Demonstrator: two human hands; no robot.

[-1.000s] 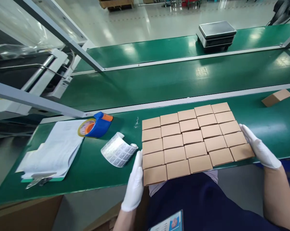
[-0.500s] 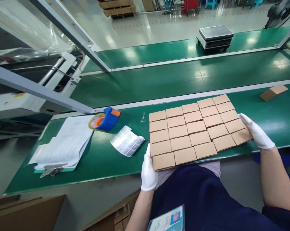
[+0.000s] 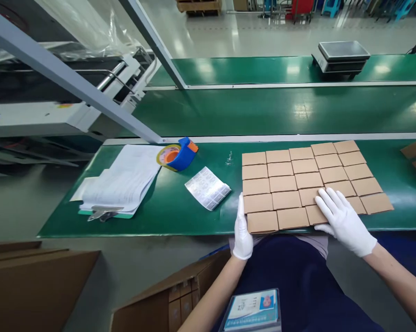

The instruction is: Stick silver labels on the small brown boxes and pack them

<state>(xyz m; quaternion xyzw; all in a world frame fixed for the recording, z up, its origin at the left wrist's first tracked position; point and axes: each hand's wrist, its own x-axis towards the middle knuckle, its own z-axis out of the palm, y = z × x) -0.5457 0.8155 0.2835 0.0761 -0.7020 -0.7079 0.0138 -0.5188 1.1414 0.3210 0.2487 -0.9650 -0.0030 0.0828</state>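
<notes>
While left hand [image 3: 243, 234], open, meets left edge of boxes [image 3: 282, 184] | right hand [image 3: 344, 223]: open atop near rows | bench [image 3: 173, 216] exposed both sides

Left hand [image 3: 243, 232], white-gloved, upright at left edge of the boxes [image 3: 292, 217], fingers together, pointing away from body. Right hand [image 3: 342, 221], also gloved, palm down over near rows of the boxes, fingers slightly spread; forearm angles in from lower right.
</notes>
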